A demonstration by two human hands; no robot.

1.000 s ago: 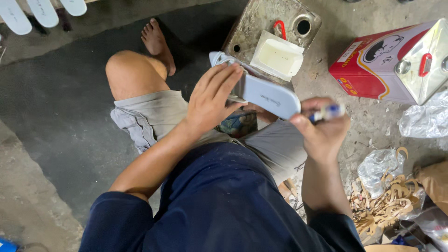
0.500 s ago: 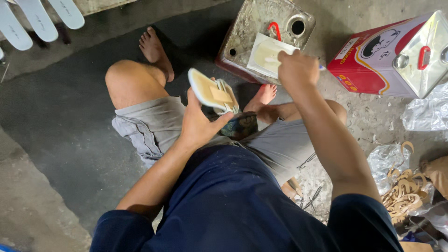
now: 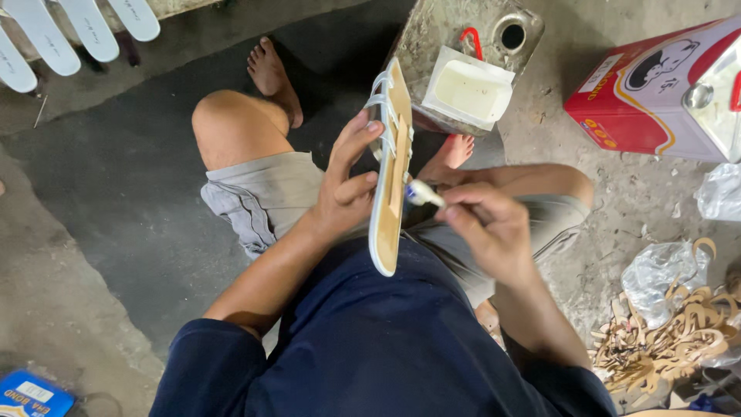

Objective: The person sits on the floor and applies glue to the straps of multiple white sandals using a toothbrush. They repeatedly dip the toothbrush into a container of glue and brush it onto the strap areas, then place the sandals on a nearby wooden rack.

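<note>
Since half a second ago, the right hand has come back from the white tray on the tin can and now sits against the sandal sole, which the left hand has turned up on edge. Left grip is closed on the sole, thumb and fingers wrapped round its outer side, pale straps facing that palm. Right grip is pinched shut on a small brush, whose white tip touches the tan inner face of the sole about halfway down. Sole and both hands hover above the person's lap, over grey shorts, not resting on the floor.

Beyond the sole, the dented tin can stands on the concrete floor with the tray of pale glue on top, beside a red handle. At the far right edge stands a red and white tin, with crumpled clear plastic just beside it. Near the right corner lies a heap of tan cut-out strap pieces. White soles lie in a row at the far left corner, and a blue tin shows at the near left corner.
</note>
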